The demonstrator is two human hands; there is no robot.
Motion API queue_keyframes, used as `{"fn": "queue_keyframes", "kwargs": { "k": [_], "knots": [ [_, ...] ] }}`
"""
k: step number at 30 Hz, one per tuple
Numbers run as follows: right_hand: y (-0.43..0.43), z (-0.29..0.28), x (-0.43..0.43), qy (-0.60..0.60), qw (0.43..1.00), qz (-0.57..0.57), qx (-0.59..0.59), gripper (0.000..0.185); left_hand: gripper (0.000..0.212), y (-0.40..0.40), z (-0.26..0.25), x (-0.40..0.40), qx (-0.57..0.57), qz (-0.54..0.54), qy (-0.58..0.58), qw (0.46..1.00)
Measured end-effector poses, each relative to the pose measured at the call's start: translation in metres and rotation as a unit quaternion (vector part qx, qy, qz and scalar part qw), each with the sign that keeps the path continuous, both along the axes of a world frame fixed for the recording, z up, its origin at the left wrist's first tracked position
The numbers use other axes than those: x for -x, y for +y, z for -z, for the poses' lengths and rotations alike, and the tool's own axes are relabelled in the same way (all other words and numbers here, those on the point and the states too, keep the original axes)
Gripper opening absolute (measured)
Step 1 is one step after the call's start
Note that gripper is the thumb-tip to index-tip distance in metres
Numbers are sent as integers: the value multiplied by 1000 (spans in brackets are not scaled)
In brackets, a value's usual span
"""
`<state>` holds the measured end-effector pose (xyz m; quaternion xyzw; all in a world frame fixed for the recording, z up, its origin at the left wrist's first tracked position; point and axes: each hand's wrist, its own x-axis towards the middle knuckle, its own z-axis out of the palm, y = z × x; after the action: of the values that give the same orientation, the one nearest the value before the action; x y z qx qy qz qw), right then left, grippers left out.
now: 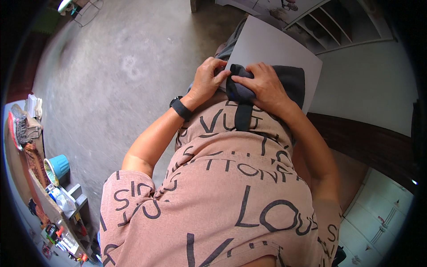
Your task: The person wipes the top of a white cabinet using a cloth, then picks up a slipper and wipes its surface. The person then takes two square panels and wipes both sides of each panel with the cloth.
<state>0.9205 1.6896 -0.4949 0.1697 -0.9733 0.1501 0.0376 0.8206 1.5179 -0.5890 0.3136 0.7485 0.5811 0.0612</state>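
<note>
Dark grey and black folded cloth [289,80] lies over the near part of a white board [267,43] in front of me. My right hand [267,83] rests on a bunched dark cloth piece [245,90], with its thumb and fingers pinching the fabric. At the left edge of that piece is my left hand [211,76], thumb and forefinger close to the cloth's border; whether they grip it I cannot tell. A black strap-like strip [244,116] hangs from the bundle over the pink lettered garment. A black watch is on my left wrist.
Grey cloth [233,41] shows beyond the board's left edge. A shelf unit [330,26] stands at the upper right, with a dark wooden edge [353,137] lower down. At far left are a blue bin [60,167] on the concrete floor [126,83] and a cluttered bench [63,230].
</note>
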Motion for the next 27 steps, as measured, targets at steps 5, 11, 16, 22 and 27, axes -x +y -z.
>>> {"fn": "queue_keyframes", "kwargs": {
  "k": [5, 11, 16, 22, 27],
  "knots": [
    [23, -1, -21, -33, 999, -3, -29, 42, 28, 1, -4, 1, 51, 11, -23, 998],
    [24, -7, -18, -79, 995, -2, -56, 42, 27, 4, 4, 5, 30, 11, -9, 999],
    [13, 0, 3, -24, 999, -25, -15, 41, 27, 9, 1, 8, 34, 23, 14, 999],
    [27, -2, -24, -62, 997, 9, -39, 45, 27, 2, -3, 9, 55, 37, -23, 998],
    [15, 6, 6, -4, 1000, -12, -14, 40, 24, 7, -6, 11, 54, 49, -55, 996]
  ]
}}
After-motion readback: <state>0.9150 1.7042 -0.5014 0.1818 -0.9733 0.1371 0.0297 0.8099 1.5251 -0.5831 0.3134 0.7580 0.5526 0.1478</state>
